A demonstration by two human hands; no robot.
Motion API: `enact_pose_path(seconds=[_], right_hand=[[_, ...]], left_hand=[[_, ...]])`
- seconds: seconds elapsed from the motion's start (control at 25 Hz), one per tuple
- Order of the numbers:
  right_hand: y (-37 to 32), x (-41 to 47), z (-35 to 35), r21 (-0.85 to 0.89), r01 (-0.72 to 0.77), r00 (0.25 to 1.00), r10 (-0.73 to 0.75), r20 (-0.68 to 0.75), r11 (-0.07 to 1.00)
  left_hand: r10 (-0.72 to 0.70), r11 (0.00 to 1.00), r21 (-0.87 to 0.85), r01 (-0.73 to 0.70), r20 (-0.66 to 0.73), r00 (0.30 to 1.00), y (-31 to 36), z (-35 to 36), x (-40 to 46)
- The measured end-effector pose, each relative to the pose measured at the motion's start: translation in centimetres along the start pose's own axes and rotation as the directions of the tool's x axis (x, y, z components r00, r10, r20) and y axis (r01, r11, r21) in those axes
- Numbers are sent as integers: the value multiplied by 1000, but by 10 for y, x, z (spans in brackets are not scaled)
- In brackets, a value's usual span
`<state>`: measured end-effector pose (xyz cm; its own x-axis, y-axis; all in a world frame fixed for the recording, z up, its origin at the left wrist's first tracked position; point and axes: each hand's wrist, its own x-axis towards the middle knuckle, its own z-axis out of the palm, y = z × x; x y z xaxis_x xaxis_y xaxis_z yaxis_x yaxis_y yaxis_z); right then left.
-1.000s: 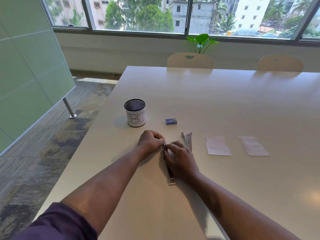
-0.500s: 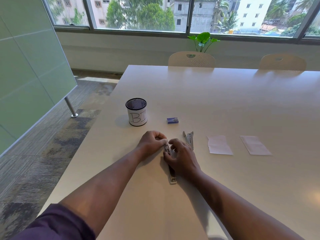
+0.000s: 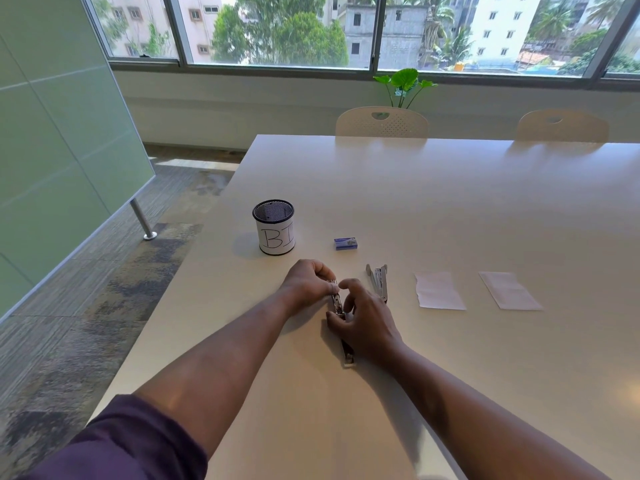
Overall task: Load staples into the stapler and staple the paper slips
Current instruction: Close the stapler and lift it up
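Head view: on the white tabletop (image 3: 433, 202), the left hand (image 3: 306, 284) pinches the far end of a metal stapler (image 3: 341, 323) lying lengthwise. The right hand (image 3: 367, 323) rests over its middle, fingers curled around it. A second stapler (image 3: 378, 280), staple box (image 3: 345, 243) and two paper slips (image 3: 439, 290) lie nearby to the right.

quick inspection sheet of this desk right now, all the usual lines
surface: pale table, bare at the far end
job's things: stapler lying under both hands; second stapler beside it; staple box; two paper slips lying flat and apart
clutter: mesh cup with a handwritten label
hands: left hand pinching the stapler's far end; right hand over its middle
cables: nothing seen
surroundings: two chairs, plant, windows, glass partition
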<state>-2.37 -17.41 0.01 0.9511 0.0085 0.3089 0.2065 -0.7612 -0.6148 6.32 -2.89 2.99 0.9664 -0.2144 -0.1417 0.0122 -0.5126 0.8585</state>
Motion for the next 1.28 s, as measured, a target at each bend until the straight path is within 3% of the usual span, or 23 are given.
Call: enact_pose_path(seconds=[0.36,0.56,0.72,0.8,0.84,0.96,1.12,1.28], right_hand=[[-14,-6,-3,-89,-106,991,113,78,990],[-19,-4,-8,44,-248,968,249,-29,968],[-19,-7,-10,91,-236,962,246,-118,968],[-20,-9,-10,99,-228,960,240,-144,969],[-20,-10,-9,106,-221,960,235,-153,970],[-22,-11,-11,107,-173,966,190,-172,979],[-26,-12,-19,126,-83,974,107,-200,989],[-27,-16,-29,256,24,956,53,-290,966]], left_hand=[[85,989,-118,-85,-12,996,-17,-3,-7],[107,988,-101,-119,-113,988,-17,3,-8],[97,985,-129,-118,-159,983,-17,8,-10],[23,968,-244,-60,-154,988,-14,12,-9],[-50,925,-381,0,-122,991,-11,12,-9],[-185,605,-774,187,92,978,-1,4,-14],[-203,550,-815,182,81,976,4,-4,-24],[-197,495,-856,147,54,979,10,-6,-34]])
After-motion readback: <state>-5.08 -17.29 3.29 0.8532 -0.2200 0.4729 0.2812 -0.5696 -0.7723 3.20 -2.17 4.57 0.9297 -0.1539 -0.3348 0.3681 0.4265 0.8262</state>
